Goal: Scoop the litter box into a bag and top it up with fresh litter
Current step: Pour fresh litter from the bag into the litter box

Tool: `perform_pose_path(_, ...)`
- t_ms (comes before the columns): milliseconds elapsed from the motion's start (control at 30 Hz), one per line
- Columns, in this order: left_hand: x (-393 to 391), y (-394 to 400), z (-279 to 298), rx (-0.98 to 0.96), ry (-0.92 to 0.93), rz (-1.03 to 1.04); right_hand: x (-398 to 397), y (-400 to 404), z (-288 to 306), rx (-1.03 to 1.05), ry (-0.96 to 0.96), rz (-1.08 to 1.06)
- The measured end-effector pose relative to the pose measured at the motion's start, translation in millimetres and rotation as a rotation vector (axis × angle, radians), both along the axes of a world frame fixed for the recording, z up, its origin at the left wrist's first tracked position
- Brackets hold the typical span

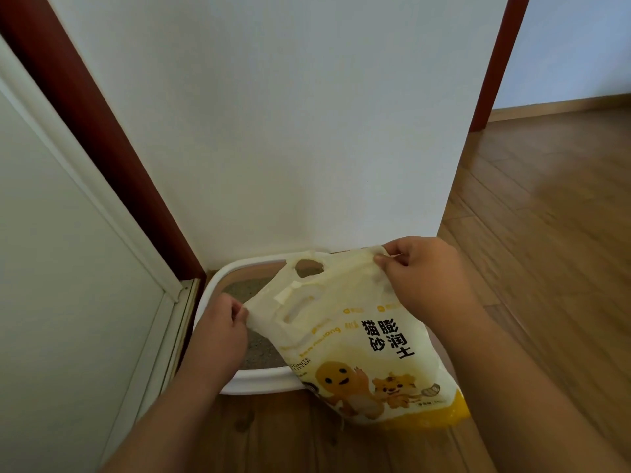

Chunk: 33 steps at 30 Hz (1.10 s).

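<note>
Both hands pinch the litter bag's (355, 339) top corners, left hand (222, 331) lower over the box (252, 382), right hand (421, 268) higher at the far corner, so the bag leans mouth-first over the grey litter (244, 288).

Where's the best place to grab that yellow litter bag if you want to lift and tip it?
Probably the cut-out handle slot near the top of the litter bag, reached from above. The bag leans over the litter box, top edge uppermost. Now the left hand and right hand only pinch the top corners, a weaker grip.
</note>
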<state>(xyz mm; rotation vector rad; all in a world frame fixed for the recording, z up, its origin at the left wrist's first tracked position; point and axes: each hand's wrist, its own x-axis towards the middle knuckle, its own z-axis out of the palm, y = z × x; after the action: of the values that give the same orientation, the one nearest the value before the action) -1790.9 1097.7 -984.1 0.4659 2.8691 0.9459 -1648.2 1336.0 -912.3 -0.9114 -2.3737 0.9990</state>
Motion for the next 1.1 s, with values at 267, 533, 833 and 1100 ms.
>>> perform_pose_path(267,15.4,8.0,17.0,0.179,0.136,-0.030,5.0,10.0,3.7,-0.005,0.050,-0.049)
perform_pose_path(533,14.8,9.1,13.4,0.211,0.192,-0.071,3.2,15.7,-6.9,0.038,-0.030,-0.051)
perform_pose_path(833,-3.7,9.4,-6.7,0.121,0.190,-0.070,-1.5,25.6,-24.5,0.101,-0.119,-0.038)
perform_pose_path(1100,-6.2,16.2,-19.9,0.025,0.156,-0.194,-2.0,32.8,-41.3,0.083,-0.200,-0.012)
